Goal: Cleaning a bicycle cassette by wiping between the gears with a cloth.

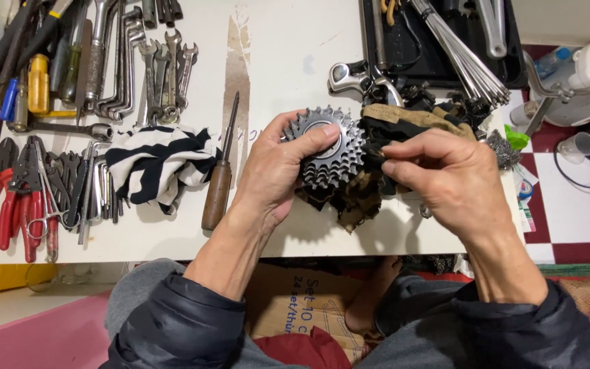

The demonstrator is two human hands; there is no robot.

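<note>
My left hand (274,174) is clamped around the gear cluster (329,154) while my right hand (438,174) pinches the dirty rag (404,123) against it; I judge the sharp teeth could snag the cloth or nick a finger.

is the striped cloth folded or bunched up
Bunched up: the black-and-white striped cloth lies crumpled in loose folds on the white table, beside the wooden-handled tool.

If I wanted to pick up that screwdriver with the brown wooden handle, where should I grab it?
Probably by the wooden handle, from the near edge of the table. The screwdriver lies flat with its handle toward the person; the thin metal shaft points away.
</note>
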